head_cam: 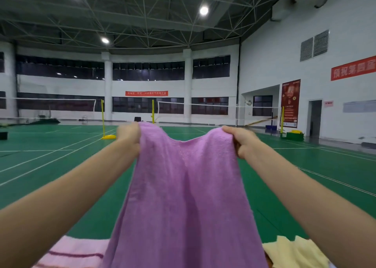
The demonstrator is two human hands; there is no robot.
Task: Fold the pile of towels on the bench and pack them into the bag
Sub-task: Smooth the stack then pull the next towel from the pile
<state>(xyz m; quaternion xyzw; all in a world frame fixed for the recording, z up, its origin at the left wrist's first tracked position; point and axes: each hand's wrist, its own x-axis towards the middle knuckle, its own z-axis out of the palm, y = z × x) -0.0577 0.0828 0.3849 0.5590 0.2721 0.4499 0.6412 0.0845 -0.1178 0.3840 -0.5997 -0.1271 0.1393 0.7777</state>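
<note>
Head — left grip [129, 137], right grip [241, 141] pinch purple towel [183, 196].

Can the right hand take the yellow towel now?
Probably not yet: the right hand grips a top corner of the purple towel, held high. The yellow towel lies low on the right, otherwise unblocked.

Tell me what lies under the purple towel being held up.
Beneath the purple towel, a pink striped towel shows at its left edge and a yellow towel at its right. Whatever lies between them is covered.

Green court floor [61, 166], white walls [284, 64]
</note>
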